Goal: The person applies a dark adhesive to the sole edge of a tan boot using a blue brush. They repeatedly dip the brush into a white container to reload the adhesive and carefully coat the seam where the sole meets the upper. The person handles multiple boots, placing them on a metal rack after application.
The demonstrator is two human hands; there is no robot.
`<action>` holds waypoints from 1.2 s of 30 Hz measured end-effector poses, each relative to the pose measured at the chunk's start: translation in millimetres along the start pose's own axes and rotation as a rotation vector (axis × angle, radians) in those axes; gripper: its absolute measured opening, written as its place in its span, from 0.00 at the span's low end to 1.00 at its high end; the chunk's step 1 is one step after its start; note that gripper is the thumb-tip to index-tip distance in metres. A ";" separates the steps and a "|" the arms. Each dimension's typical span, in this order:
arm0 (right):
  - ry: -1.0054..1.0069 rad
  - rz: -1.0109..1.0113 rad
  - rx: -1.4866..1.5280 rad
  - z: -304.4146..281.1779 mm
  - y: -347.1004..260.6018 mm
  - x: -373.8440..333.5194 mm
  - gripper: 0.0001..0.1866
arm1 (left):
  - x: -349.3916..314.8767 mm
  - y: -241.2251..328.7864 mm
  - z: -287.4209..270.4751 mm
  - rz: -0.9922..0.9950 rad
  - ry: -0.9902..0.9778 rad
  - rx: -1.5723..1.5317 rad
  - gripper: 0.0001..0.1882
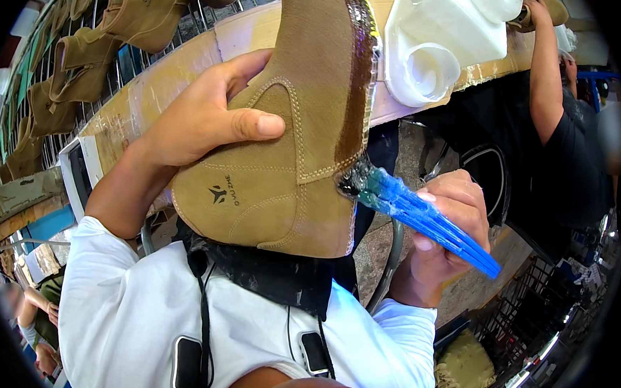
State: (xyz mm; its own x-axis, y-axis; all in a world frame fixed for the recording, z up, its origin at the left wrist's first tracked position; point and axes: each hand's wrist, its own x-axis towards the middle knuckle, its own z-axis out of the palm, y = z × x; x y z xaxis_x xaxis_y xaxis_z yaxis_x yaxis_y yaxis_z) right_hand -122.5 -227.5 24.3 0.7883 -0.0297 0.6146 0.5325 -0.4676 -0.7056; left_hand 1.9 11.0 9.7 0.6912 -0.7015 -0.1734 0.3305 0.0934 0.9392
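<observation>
The boot (285, 143) is matt tan suede with raised stitching — its bottom edge wet and glossy with glue. The brush (421, 217) has a blue plastic handle, shiny. The container (438, 39) looks white, smooth plastic — the rack (120, 64) bare metal wire.

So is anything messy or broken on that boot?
Nothing looks broken. The tan boot, held by the left hand, has a dark, shiny wet band along its sole edge where the blue brush in the right hand touches it. That wetness looks brushed on, not spilled.
</observation>
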 end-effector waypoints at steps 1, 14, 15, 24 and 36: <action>-0.017 0.032 0.037 -3.9 1.4 0.4 0.15 | -0.7 1.6 -0.7 -0.015 0.007 -0.002 0.46; 0.005 -0.022 0.027 2.0 7.7 22.3 0.14 | 1.9 -1.9 1.9 -0.031 0.006 0.039 0.41; 0.034 -0.044 -0.012 2.9 11.8 23.2 0.13 | 1.7 -2.1 1.5 -0.043 0.017 0.051 0.41; 0.150 0.136 -0.377 -28.2 118.9 22.6 0.09 | 1.5 -22.8 -9.9 -0.189 0.125 -0.112 0.38; 0.237 0.699 0.572 4.8 75.8 8.6 0.09 | 4.8 -27.6 -16.5 -0.222 0.167 -0.179 0.31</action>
State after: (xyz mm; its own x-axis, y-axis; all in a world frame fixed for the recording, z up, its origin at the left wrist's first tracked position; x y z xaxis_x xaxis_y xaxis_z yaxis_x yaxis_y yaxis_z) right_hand -73.9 -259.0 -25.6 0.9369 -0.3495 -0.0035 0.0815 0.2284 -0.9702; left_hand 6.7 16.7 -22.0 0.6806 -0.5947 -0.4279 0.5821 0.0842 0.8087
